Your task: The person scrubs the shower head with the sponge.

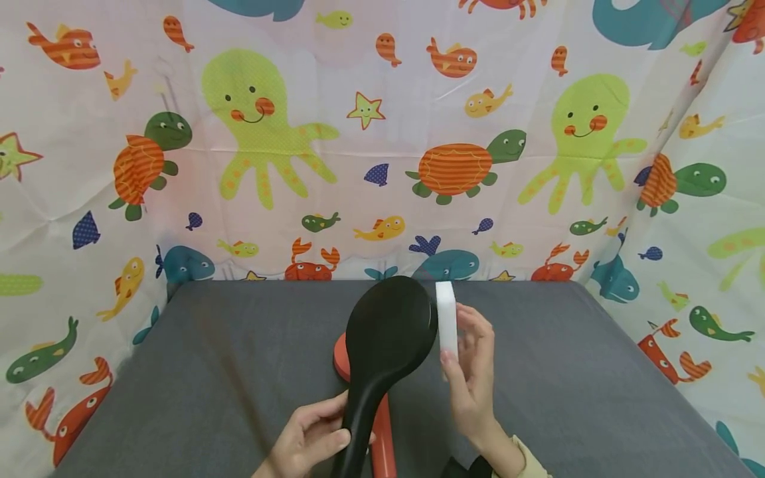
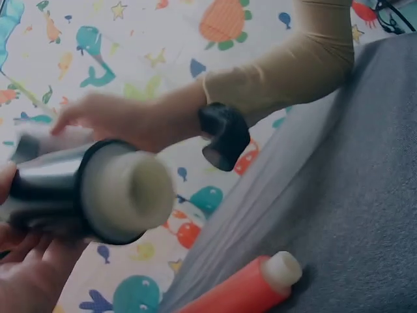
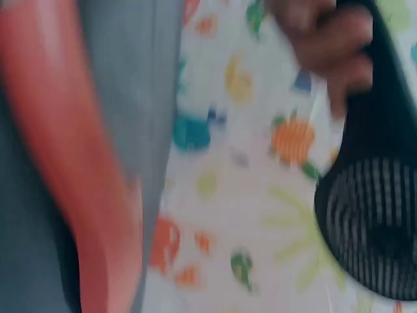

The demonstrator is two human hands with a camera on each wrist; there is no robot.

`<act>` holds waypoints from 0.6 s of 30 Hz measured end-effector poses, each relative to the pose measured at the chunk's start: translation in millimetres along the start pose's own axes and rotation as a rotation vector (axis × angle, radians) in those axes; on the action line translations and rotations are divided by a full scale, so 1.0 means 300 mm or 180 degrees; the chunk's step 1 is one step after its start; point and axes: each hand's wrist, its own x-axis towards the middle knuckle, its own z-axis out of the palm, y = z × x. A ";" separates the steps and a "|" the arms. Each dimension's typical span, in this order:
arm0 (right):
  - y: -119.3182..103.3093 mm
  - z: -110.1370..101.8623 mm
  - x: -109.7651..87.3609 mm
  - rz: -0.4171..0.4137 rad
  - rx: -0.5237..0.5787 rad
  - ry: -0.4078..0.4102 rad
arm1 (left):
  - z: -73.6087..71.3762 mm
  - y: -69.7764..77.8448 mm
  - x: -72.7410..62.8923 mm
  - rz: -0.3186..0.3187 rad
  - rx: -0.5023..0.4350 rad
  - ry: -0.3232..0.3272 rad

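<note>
Black shower head held in the left grip, white block close to its rim

The black shower head is held above a tabletop covered in grey cloth; the head camera sees its smooth back, leaning to the right. The left grip is curled round the handle, thumb in front. The right grip pinches the white block between thumb and fingers, just beside the rim; whether block and rim touch, I cannot tell.

Only the right wrist view shows the spray face, a disc of small openings round a dark centre. Only the left wrist view shows the handle's lower end, a whitish hollow connector well apart from the tabletop. That view is blurred, and the handle hides part of what the right grip does.

A red shower head lies on the tabletop, partly covered by the black one in the head view; the left wrist view adds its pale end piece. A black wrist device sits by the beige sleeve on the right arm. A curtain printed with sea animals stands behind and along both sides. A blurred brown strip crosses the head view, left of the hands.
</note>
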 end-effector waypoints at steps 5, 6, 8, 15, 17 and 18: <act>-0.044 0.069 -0.026 -0.0179 0.0829 -0.0054 | 0.015 -0.012 -0.002 -0.0424 -0.0677 -0.0071; -0.049 0.081 -0.029 -0.0299 0.0831 -0.0055 | 0.017 -0.011 -0.002 -0.0489 -0.0838 -0.0093; -0.056 0.102 -0.033 -0.0565 0.0650 -0.0079 | 0.020 -0.009 0.000 -0.0639 -0.1149 -0.0116; -0.064 0.144 -0.044 -0.1596 -0.0505 -0.0477 | 0.022 -0.004 -0.010 -0.0994 -0.0678 0.0236; -0.059 0.144 -0.050 -0.1653 -0.0622 -0.0659 | 0.017 -0.010 -0.017 -0.1058 -0.0598 0.0325; -0.055 0.142 -0.052 -0.1620 -0.0668 -0.0726 | 0.016 -0.012 -0.021 -0.1102 -0.0649 0.0357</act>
